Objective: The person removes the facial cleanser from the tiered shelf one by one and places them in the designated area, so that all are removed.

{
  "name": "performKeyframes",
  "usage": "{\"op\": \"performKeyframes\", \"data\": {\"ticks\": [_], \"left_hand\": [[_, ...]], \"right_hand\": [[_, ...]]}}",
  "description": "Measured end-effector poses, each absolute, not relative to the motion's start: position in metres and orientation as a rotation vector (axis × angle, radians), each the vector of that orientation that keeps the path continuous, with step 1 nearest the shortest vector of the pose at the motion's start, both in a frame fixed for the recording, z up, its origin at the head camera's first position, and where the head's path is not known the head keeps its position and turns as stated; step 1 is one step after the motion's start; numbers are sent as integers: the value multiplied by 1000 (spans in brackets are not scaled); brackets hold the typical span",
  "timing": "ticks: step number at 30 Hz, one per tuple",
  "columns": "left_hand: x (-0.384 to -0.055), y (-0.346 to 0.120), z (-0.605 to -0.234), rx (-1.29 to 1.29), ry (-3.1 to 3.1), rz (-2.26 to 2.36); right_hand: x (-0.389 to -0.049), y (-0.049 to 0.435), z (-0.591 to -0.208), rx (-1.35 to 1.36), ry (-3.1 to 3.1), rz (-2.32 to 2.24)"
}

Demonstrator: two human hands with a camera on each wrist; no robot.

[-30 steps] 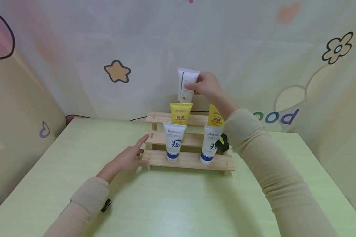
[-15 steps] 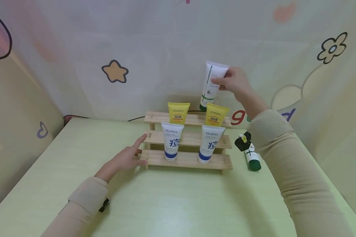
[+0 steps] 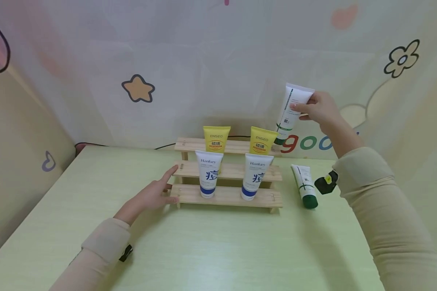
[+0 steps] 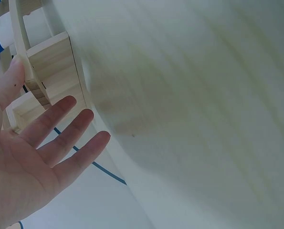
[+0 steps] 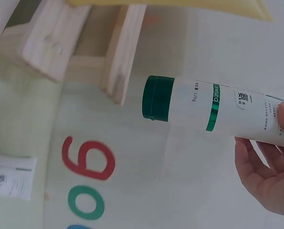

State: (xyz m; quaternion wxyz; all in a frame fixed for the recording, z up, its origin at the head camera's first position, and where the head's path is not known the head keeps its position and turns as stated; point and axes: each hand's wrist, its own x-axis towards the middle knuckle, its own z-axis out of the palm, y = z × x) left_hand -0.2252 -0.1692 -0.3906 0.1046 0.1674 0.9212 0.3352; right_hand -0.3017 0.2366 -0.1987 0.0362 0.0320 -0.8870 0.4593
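Observation:
My right hand (image 3: 325,111) pinches a white squeeze tube (image 3: 292,111) near its flat top end, its green cap (image 5: 157,98) pointing down in the head view. The tube hangs behind the right end of the three-tier wooden stand (image 3: 225,195), apart from it in the right wrist view. At the stand's left end my left hand (image 3: 151,198) touches the tiers, fingers (image 4: 70,143) spread and fairly straight. Two yellow tubes (image 3: 217,138) stand on the middle tier and two white-and-blue tubes (image 3: 253,176) on the lowest.
A second white tube with a green cap (image 3: 306,186) lies on the pale green table (image 3: 204,250) right of the stand. A printed curtain (image 3: 218,72) hangs behind the table, with a dark cord (image 3: 165,146) along its foot.
My right hand has carried the green-capped tube rightward from behind the left yellow tube. The lying tube has come into sight from behind the right arm. My left hand keeps its place.

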Motion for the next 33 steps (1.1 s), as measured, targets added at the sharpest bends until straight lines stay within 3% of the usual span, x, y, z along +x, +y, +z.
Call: {"op": "performKeyframes", "data": {"ticks": [17, 24, 29, 33], "left_hand": [[-226, -173, -394, 491, 2706, 1001], [-225, -173, -396, 508, 2705, 1012], [-225, -173, -393, 501, 2713, 1007], [-226, -173, -393, 511, 2716, 1003]], "right_hand": [[-284, 309, -256, 156, -2818, 1366], [-279, 342, -279, 96, -2589, 1826], [-274, 363, -289, -151, -2262, 2283], [-276, 376, -302, -413, -2303, 2266]]}}
